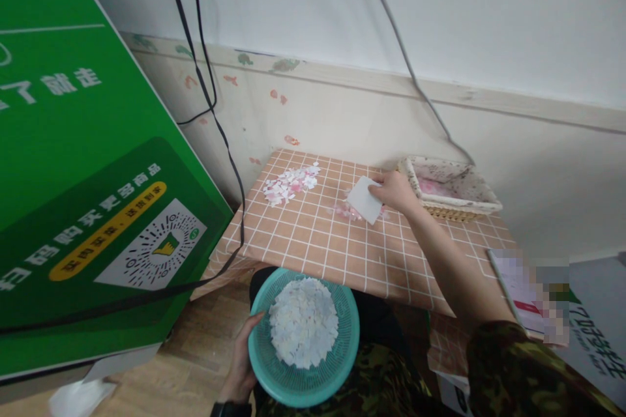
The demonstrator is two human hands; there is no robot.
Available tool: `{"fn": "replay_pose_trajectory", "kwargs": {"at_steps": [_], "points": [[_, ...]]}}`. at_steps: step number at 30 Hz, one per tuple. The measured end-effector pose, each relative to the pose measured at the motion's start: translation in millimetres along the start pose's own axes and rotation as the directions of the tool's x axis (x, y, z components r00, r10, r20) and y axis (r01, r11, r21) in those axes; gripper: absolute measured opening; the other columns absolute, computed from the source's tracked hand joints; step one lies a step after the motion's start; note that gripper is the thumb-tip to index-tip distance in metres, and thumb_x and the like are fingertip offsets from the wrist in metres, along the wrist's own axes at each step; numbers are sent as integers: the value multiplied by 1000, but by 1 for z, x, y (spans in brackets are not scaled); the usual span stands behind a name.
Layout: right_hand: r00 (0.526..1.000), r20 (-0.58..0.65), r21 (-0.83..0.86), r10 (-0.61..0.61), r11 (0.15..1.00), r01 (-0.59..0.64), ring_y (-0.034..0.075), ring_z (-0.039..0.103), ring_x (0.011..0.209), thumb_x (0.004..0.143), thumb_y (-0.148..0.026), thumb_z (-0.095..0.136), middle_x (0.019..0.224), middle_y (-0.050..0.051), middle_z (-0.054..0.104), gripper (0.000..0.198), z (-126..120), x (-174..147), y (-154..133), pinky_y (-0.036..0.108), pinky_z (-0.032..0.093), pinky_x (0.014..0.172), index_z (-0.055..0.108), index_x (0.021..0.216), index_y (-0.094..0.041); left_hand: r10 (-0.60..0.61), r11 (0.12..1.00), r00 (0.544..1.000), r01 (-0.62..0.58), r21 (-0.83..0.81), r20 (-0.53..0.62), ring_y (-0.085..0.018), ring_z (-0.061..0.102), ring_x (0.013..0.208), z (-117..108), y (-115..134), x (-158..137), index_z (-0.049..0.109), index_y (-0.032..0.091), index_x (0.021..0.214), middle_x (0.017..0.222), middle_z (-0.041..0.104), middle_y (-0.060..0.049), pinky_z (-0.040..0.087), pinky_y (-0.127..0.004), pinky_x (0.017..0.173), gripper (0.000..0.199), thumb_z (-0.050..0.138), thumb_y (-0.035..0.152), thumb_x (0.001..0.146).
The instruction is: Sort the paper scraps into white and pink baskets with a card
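My left hand (243,359) grips the rim of a teal plastic colander (348,365), which rests on my lap. A heap of small white paper pieces (304,322) lies in it. Out over the table, my right hand (397,190) pinches a flat white card (364,201) with rounded corners. Beneath and around the card is a small spread of pink pieces (346,211), partly hidden by it. Farther left on the table sits a loose pile of white and pink paper scraps (291,184).
A lined wicker basket (452,212) with something pink inside stands at the table's back right. The table (313,254) has a brown checked cloth. A large green sign (122,143) and hanging black cables (215,104) are on the left. A booklet (518,287) lies at right.
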State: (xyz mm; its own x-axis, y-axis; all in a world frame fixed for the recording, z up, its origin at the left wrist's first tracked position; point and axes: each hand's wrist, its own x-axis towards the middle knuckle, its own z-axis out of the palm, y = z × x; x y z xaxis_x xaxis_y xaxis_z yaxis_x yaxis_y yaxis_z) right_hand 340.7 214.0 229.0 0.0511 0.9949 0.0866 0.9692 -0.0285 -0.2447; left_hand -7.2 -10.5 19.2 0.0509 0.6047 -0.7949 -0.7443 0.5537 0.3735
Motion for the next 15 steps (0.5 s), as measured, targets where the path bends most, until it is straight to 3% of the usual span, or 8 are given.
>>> {"fn": "replay_pose_trajectory", "kwargs": {"at_steps": [9,15], "points": [[1000,2,-9,10,1000,-10,22,61,62,72,-23,54,63,12,66,29,-2,4,6,28,40,56,74,85,-7,8,999,1000,-7,31,-21,-29,72,78,1,-1,-2,71,13,78,70,76,-8,56,-41,76,11,69,19,68],[1000,-3,2,6,1000,-6,20,59,59,72,-26,54,61,12,65,26,2,7,6,27,38,52,73,77,-8,-18,1000,1000,18,6,6,-30,72,80,4,0,-5,72,11,78,72,77,-10,55,-41,77,12,68,19,69]]}}
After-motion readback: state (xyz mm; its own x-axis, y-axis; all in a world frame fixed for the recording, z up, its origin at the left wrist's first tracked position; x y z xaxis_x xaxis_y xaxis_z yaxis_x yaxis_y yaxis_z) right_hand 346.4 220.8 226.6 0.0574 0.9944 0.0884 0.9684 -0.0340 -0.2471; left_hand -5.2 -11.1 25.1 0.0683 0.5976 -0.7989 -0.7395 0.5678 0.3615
